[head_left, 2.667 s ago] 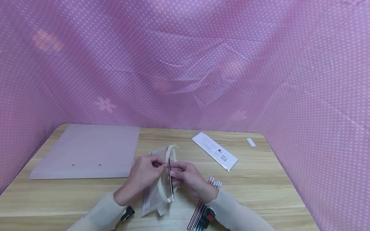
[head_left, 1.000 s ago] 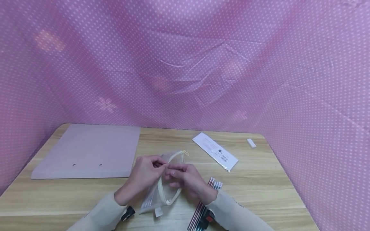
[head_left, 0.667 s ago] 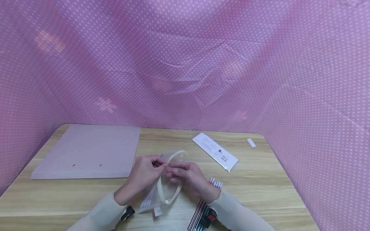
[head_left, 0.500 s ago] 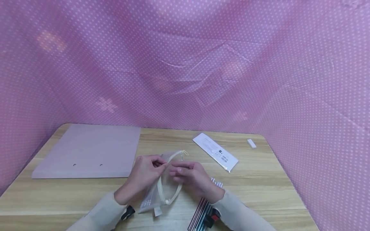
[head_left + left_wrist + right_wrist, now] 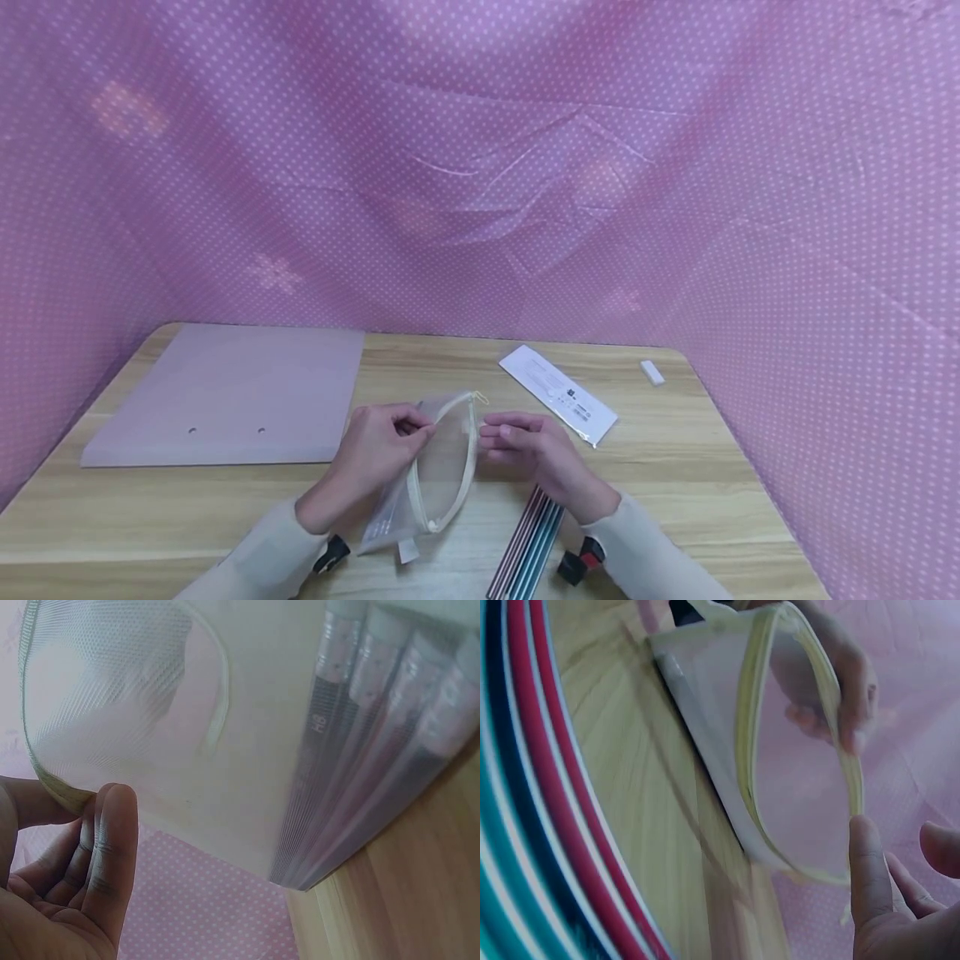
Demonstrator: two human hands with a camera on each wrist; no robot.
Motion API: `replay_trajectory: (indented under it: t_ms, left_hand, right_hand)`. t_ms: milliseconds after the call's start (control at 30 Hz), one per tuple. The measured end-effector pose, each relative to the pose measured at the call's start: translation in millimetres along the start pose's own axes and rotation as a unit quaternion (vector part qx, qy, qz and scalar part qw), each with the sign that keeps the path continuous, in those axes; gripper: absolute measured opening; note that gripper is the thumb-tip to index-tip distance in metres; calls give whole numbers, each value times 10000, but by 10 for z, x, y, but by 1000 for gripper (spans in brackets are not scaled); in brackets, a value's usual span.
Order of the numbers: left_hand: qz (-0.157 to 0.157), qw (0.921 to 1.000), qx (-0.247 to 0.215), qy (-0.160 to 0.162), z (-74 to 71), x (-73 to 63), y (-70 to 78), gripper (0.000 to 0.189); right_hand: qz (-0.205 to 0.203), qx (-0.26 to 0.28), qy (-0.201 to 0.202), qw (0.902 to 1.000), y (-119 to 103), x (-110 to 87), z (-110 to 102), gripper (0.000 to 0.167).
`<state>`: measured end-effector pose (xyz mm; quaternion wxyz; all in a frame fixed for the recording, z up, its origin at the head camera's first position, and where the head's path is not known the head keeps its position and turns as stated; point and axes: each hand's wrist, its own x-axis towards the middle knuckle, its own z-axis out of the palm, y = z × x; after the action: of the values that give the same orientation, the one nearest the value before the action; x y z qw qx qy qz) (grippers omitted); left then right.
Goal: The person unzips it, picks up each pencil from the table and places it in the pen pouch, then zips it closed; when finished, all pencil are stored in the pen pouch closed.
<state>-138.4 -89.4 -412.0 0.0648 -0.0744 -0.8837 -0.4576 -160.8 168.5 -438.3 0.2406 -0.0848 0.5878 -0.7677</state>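
A translucent mesh zip pouch (image 5: 387, 510) with a cream zipper stands with its mouth spread wide. My left hand (image 5: 375, 446) pinches the pouch's zipper edge between thumb and forefinger. Several pencils (image 5: 330, 772) with white eraser ends lie inside the pouch in the left wrist view, one marked HB. At the opposite side of the mouth is my right hand (image 5: 536, 450), holding nothing, its fingers loosely extended. In the right wrist view its forefinger (image 5: 870, 870) is right at the zipper edge. Beneath the right wrist lie loose red and teal pencils (image 5: 527, 546), their far ends hidden.
A large pale folder (image 5: 225, 392) with two holes lies at the left. Behind the right hand is a flat white packet (image 5: 557, 392) with printed text. A small white eraser (image 5: 652, 372) sits near the back right corner of the wooden table (image 5: 675, 467).
A dark pencil was in my right hand at the pouch mouth; that hand now holds nothing and has drawn back rightward. The mouth stands wider, and the left hand keeps its place.
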Motion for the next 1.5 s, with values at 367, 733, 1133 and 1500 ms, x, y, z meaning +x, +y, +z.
replay_trajectory:
  t_ms: [367, 733, 1133, 1500]
  left_hand:
    - [94, 9999, -9, 51, 16, -6, -13, 6]
    - [74, 10000, 18, 20, 15, -10, -15, 5]
    - [217, 9998, -10, 19, 12, -17, -2, 6]
    - [-39, 9999, -67, -134, 0, -22, 8, 4]
  right_hand:
    - [8, -2053, -44, 9787, 16, -106, -350, 44]
    - [-788, -4800, -1850, 8539, 0, -171, -521, 42]
    - [-1172, -5921, -2884, 7433, -14, -222, -499, 48]
    - [-1154, -5914, -2872, 7446, 5, -171, -528, 42]
